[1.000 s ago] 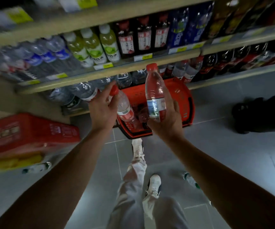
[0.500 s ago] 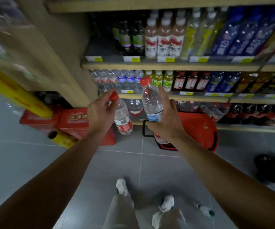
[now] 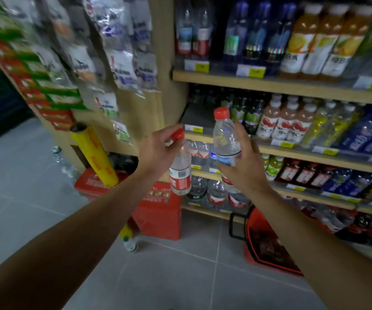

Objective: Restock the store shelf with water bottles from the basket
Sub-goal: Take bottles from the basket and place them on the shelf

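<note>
My left hand [image 3: 156,153] grips a clear water bottle [image 3: 180,173] by its red-capped neck, so the bottle hangs down with its red label low. In my right hand [image 3: 245,166] a second red-capped water bottle [image 3: 225,139] stands upright, held round its lower body. Both are raised in front of the wooden store shelf [image 3: 292,153]. A bare stretch of shelf board [image 3: 194,117] lies just behind the bottles, at the left end of the middle level. The red basket [image 3: 254,260] sits on the floor below my right forearm.
Rows of juice, soda and water bottles fill the shelves to the right. Red cartons [image 3: 158,211] and a yellow roll [image 3: 97,155] lean by the shelf's wooden end panel. Two small loose bottles [image 3: 130,243] lie on the grey tiled floor.
My view has lifted from the basket to the upper shelves. Both hands have risen with their bottles, from above the basket to the height of the middle shelf.
</note>
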A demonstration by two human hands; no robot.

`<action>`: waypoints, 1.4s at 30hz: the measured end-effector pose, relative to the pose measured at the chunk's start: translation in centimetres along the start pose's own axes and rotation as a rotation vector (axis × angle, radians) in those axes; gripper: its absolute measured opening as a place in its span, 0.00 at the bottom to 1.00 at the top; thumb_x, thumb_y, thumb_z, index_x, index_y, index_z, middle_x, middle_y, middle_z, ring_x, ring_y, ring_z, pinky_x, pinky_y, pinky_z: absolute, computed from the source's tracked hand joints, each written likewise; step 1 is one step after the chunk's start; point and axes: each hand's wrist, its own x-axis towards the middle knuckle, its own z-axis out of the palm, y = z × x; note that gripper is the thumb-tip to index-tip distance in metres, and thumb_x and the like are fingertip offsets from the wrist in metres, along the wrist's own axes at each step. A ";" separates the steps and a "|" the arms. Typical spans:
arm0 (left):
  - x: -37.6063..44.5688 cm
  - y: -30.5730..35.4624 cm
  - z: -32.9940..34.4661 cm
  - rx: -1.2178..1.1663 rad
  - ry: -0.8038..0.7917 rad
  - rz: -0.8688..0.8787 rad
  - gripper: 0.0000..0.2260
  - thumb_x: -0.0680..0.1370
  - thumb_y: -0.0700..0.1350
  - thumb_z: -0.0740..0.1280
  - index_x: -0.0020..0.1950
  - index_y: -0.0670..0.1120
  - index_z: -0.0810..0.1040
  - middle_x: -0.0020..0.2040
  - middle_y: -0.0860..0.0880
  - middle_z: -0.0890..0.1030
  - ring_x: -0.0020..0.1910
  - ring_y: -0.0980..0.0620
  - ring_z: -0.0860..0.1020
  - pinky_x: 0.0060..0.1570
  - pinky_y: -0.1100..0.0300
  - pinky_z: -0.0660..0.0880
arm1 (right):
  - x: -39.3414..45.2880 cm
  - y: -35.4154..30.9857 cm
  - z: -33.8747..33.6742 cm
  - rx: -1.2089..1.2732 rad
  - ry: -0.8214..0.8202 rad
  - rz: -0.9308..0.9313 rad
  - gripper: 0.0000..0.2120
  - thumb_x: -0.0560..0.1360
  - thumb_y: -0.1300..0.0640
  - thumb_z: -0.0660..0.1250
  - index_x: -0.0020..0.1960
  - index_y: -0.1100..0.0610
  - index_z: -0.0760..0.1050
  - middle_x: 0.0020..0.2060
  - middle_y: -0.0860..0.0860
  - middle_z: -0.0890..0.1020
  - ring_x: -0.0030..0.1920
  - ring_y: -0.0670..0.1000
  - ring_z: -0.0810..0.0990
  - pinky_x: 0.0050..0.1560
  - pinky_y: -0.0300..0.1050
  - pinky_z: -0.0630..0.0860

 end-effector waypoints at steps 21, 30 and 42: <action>17.8 2.8 -3.7 0.085 0.166 0.029 0.14 0.76 0.45 0.71 0.62 0.53 0.81 0.50 0.51 0.85 0.47 0.54 0.82 0.51 0.58 0.78 | 24.3 -5.4 1.9 0.149 -0.019 -0.346 0.49 0.68 0.58 0.77 0.76 0.36 0.50 0.71 0.44 0.71 0.66 0.44 0.73 0.58 0.32 0.73; 24.4 3.2 -0.7 0.159 0.265 -0.016 0.16 0.76 0.48 0.71 0.64 0.53 0.79 0.53 0.52 0.85 0.50 0.57 0.81 0.55 0.63 0.76 | 35.0 -5.8 2.9 0.317 -0.030 -0.429 0.47 0.70 0.61 0.76 0.76 0.37 0.52 0.69 0.42 0.73 0.64 0.39 0.74 0.60 0.33 0.73; 28.1 2.6 1.6 0.155 0.401 -0.008 0.15 0.77 0.42 0.70 0.64 0.49 0.80 0.55 0.50 0.84 0.53 0.55 0.82 0.57 0.57 0.77 | 41.6 -4.7 7.3 0.399 0.048 -0.631 0.45 0.70 0.66 0.74 0.78 0.46 0.54 0.73 0.51 0.68 0.69 0.39 0.68 0.65 0.33 0.69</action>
